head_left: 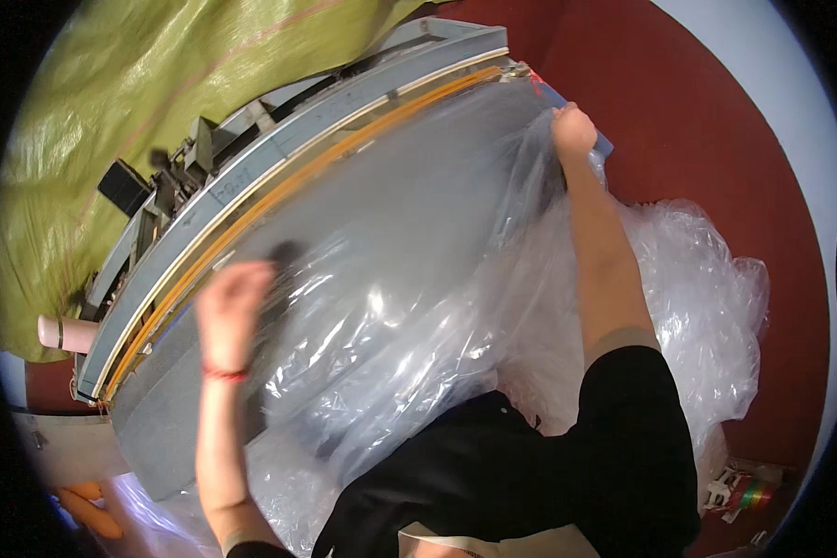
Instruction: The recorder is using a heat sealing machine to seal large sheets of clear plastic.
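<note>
A wide sheet of clear plastic film [391, 307] is stretched over a grey work surface [158, 409] and falls in folds toward my body. At the far right corner of that surface, my right hand [575, 130] is closed on a gathered edge of the film, arm extended. My left hand [234, 312], with a red band at the wrist, hovers over the left part of the surface beside the film's edge. Motion smears its fingers, so I cannot make out whether it holds anything.
A long grey metal frame [251, 167] with an orange strip [279, 195] borders the far side. Beyond it hangs a yellow-green tarp [158, 84]. A pink cylinder [65, 333] sits at the frame's left end. Bunched clear film [697, 307] lies at right on the dark red floor [716, 139].
</note>
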The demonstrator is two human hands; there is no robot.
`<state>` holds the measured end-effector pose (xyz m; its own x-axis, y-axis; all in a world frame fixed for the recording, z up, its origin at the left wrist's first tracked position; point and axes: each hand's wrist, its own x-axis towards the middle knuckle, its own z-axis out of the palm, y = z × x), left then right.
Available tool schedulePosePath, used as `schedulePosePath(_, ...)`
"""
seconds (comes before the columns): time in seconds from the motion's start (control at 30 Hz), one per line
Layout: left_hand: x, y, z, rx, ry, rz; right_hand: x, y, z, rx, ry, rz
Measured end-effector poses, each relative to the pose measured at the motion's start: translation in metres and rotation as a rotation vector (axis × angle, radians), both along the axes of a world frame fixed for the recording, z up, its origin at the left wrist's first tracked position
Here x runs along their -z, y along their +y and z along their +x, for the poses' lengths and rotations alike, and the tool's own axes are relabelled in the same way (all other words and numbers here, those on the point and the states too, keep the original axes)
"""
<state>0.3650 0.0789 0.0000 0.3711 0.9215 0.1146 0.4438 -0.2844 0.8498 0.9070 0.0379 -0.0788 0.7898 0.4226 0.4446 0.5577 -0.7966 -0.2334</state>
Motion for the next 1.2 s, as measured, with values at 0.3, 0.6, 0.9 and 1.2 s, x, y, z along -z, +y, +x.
schedulePosePath(0.3, 0.027, -0.040, 0.268, 0.461, 0.339, 0.118, -0.001, 0.014, -0.008, -0.024, 0.054, 0.051)
schedulePosePath(0.6, 0.018, -0.045, 0.189, 0.607, -0.547, -0.969, -0.003, 0.020, -0.019, -0.092, -0.012, 0.019)
schedulePosePath(0.9, 0.044, -0.165, -0.248, 0.324, 0.415, -1.056, -0.016, 0.010, -0.018, -0.040, 0.014, -0.103)
schedulePosePath(1.2, -0.117, -0.157, -0.357, -1.074, 0.790, 1.165, 0.000, 0.013, 0.001, -0.110, -0.021, -0.136)
